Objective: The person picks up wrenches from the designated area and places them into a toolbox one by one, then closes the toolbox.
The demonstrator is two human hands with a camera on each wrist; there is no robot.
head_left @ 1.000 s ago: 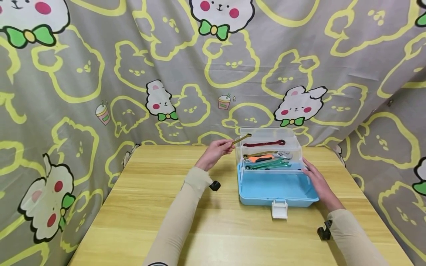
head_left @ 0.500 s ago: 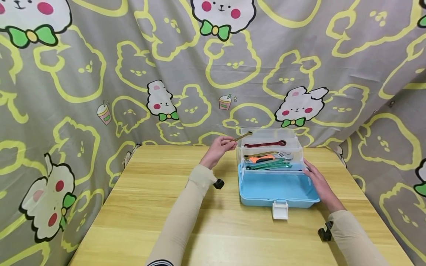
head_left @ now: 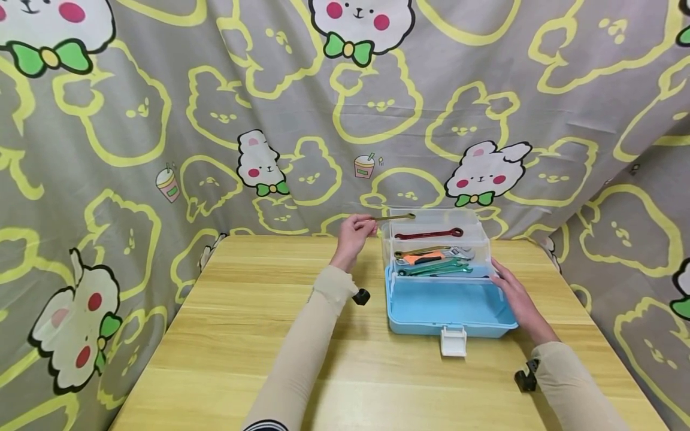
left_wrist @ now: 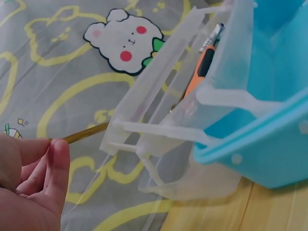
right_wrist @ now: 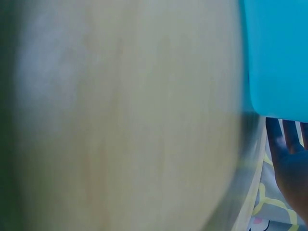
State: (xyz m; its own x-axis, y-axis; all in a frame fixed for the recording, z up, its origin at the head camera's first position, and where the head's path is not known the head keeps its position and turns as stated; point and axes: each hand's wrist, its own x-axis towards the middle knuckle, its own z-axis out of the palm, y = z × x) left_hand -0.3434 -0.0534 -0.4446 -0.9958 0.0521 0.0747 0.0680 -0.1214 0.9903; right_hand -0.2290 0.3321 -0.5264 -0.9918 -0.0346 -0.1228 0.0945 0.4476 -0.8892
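In the head view my left hand [head_left: 351, 240] pinches a gold-coloured wrench [head_left: 396, 216] by its near end. The wrench's ring end reaches over the topmost clear tray of the blue toolbox [head_left: 453, 328]. The left wrist view shows thumb and fingertips together on the gold shank [left_wrist: 87, 133]; its far end is hidden by the tray wall. A red wrench [head_left: 428, 234] lies in the upper tray. My right hand [head_left: 521, 302] rests against the toolbox's right side, its fingers [right_wrist: 275, 137] fairly straight in the right wrist view and the tips partly hidden.
The lower tray holds another gold wrench [head_left: 423, 251], an adjustable wrench with an orange-and-black handle [head_left: 423, 257] and green wrenches [head_left: 433, 267]. A white latch [head_left: 453, 342] hangs at the box's front. The wooden table [head_left: 242, 335] meets a patterned curtain [head_left: 302, 108] behind.
The gold wrench has swung to a more level angle, and its ring end has shifted slightly right over the top tray. My left wrist has turned with it. My right hand stays at the box.
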